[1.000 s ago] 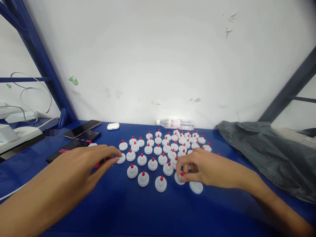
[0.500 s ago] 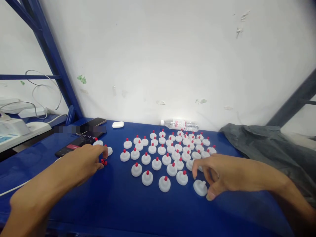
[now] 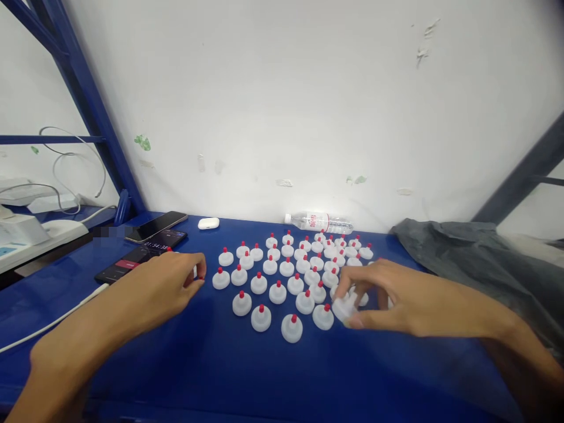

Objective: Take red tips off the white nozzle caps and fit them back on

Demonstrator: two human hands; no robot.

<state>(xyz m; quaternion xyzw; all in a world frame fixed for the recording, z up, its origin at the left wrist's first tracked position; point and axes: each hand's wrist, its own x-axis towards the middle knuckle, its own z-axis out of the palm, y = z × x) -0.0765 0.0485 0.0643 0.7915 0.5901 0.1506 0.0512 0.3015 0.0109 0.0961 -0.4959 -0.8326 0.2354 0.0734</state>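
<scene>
Several white round caps with red tips (image 3: 261,317) stand in rows on a blue table (image 3: 247,376). My right hand (image 3: 392,296) is at the right end of the front row, thumb and fingers closed on a white cap without a red tip (image 3: 345,308), lifted and tilted. My left hand (image 3: 170,282) rests on the table left of the rows, fingers curled; a small red piece shows at its fingertips (image 3: 200,278), beside a white cap half hidden under them.
Two phones (image 3: 147,247) and a white earbud case (image 3: 208,223) lie at the back left. A clear water bottle (image 3: 319,222) lies against the wall. A grey plastic bag (image 3: 480,264) covers the right side. A white cable (image 3: 53,322) runs along the left.
My right hand has picked up the tipless white cap from the table and raised it. My left hand has shifted slightly right, toward the rows, with its fingers curled.
</scene>
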